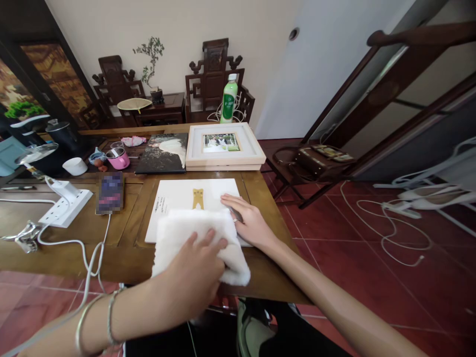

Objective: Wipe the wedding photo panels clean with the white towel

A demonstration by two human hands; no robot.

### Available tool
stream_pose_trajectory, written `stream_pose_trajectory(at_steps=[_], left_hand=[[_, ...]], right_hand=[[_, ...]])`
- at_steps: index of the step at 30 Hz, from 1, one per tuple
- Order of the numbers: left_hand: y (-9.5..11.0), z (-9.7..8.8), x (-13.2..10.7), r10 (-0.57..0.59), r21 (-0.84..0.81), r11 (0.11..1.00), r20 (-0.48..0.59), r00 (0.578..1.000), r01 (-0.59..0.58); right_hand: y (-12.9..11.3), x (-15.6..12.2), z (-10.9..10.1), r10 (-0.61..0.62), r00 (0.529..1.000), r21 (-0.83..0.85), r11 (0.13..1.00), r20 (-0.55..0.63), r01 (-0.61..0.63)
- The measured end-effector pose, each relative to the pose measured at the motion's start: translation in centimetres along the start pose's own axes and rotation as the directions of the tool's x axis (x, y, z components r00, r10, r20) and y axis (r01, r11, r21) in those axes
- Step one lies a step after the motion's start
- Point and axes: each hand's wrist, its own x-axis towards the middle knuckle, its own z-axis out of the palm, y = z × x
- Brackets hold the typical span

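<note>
A white, fluffy cloth [193, 223] covers the near part of a flat white board [219, 191] and hangs past its front edge. On top of the cloth lies my left hand [197, 270], fingers spread and bent into the folds, holding it. My right hand [253, 223] rests on the board's right edge with its fingers stretched out beside the cloth. A small dark patch shows under those fingers; I cannot make out what it is. Beyond the cloth, a gold-coloured hanger plate [198, 198] sits on the board, with small print to its left.
Behind the board are a framed photo [226, 161], a dark picture panel [163, 153] and a green bottle [229, 99]. To the left lie a phone [110, 193], a white power strip [67, 207], cables and a pink cup [118, 158]. A wooden chair [297, 168] stands at right.
</note>
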Motion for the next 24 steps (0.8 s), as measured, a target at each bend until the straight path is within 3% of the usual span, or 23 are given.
stream_pose_trajectory(at_steps=[7,10,13,19,21,24], left_hand=[[-8.4,-0.2,4.6,-0.133,-0.143,0.983,-0.135,0.982,0.114],[-10.0,0.0,5.3,-0.128,-0.187,0.977,-0.126,0.984,0.103],[-8.4,0.1,4.3,-0.157,-0.113,0.983,-0.138,0.978,0.142],[-1.4,0.5,-0.1,-0.079,0.060,0.995,0.004,0.997,0.079],[-0.3,0.5,-1.0,-0.047,0.070,0.997,0.027,0.999,0.045],[-0.9,0.3,-0.7,-0.069,0.031,0.997,0.016,0.997,0.069]], right_hand=[[0.0,0.0,0.3,0.012,0.999,-0.015,1.000,-0.033,-0.013],[-0.1,0.0,0.3,0.019,0.999,-0.014,1.000,-0.034,-0.019],[-0.2,0.0,0.2,0.014,0.999,-0.020,1.000,-0.031,-0.015],[-0.3,0.0,0.1,0.021,1.000,-0.034,0.999,-0.016,-0.022],[-0.4,0.0,0.1,0.018,1.000,-0.031,0.999,-0.011,-0.019],[-0.4,0.0,0.1,0.022,1.000,-0.028,0.999,-0.017,-0.022]])
